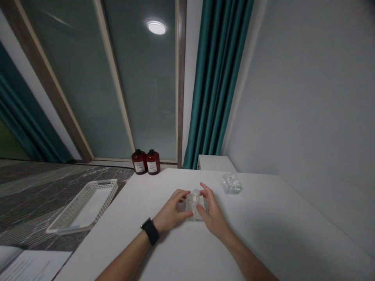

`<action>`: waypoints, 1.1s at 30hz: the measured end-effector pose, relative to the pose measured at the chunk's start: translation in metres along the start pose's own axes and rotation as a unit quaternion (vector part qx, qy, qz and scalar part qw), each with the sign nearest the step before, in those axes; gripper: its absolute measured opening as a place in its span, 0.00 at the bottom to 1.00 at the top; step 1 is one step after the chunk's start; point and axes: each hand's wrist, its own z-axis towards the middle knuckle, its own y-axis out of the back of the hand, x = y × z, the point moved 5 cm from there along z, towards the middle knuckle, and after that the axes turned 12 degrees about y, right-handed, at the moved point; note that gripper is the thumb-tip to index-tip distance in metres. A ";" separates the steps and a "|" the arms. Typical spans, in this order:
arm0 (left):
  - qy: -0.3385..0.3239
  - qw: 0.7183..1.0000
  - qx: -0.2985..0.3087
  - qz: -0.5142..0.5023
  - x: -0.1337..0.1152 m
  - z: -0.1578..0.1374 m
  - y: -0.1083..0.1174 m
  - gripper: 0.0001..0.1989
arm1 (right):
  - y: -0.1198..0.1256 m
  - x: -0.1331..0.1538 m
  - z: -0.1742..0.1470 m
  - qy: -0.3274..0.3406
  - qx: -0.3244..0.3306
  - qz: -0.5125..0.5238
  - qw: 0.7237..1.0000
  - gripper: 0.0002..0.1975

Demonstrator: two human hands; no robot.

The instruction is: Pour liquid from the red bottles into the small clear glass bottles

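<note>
A small clear, glass-like piece with a round ball top [195, 198] stands on the white table, on or over a pale squarish base; the two are hard to tell apart. My left hand [172, 210] is at its left side, fingers curved and spread, with the thumb by the base's front left edge. On the other side is my right hand [212, 214], its thumb close to the front of the piece and its fingers beside the ball top. Both hands are loosely around the piece, fingers apart; whether the fingertips touch it is hard to see.
Another clear, shiny block-like piece [231, 184] lies at the back right of the white table [187, 253]. Two dark red bottles [145, 163] stand at the back left edge. A white plastic basket [84, 207] and open papers [35, 265] lie on a grey patterned surface at left.
</note>
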 end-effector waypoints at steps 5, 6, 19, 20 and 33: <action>-0.005 1.000 0.001 0.009 0.002 0.001 0.000 0.29 | -0.006 0.000 0.000 -0.006 0.004 -0.003 1.000 0.30; -0.007 1.000 0.001 0.009 0.002 0.001 0.000 0.29 | -0.007 0.000 0.000 -0.006 0.001 -0.005 1.000 0.31; -0.011 1.000 -0.002 0.015 0.001 0.001 0.000 0.29 | -0.008 -0.007 0.002 -0.013 -0.015 0.008 1.000 0.30; -0.012 1.000 -0.005 0.017 0.000 0.000 0.001 0.29 | -0.008 -0.008 0.002 -0.008 -0.024 0.007 1.000 0.29; -0.023 0.999 -0.004 0.032 0.001 0.000 0.000 0.29 | -0.005 0.004 0.003 0.024 -0.044 -0.047 0.998 0.15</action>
